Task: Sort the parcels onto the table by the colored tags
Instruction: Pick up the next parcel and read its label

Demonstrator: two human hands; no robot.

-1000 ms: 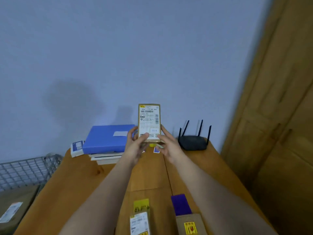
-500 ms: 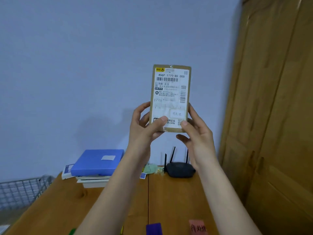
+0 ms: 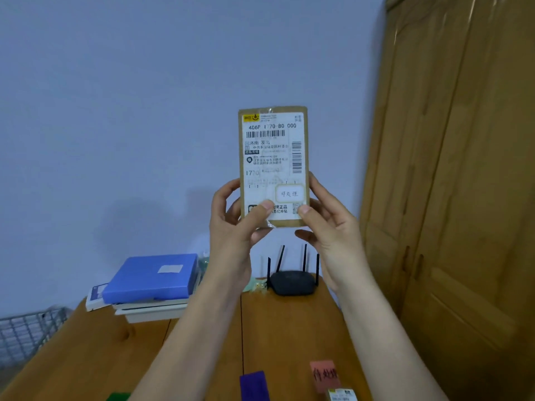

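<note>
Left hand (image 3: 231, 224) and right hand (image 3: 327, 224) both pinch the lower corners of a flat brown cardboard parcel with a white shipping label (image 3: 273, 166), thumbs on its face, other fingers behind. It stands upright in the air, well above the black four-antenna router (image 3: 292, 280) on the wooden table (image 3: 289, 328). Judging by the easy fingertip hold, it is light, thin and fairly stiff; its taped face may be slick, so gripping the long edges looks safest.
</note>
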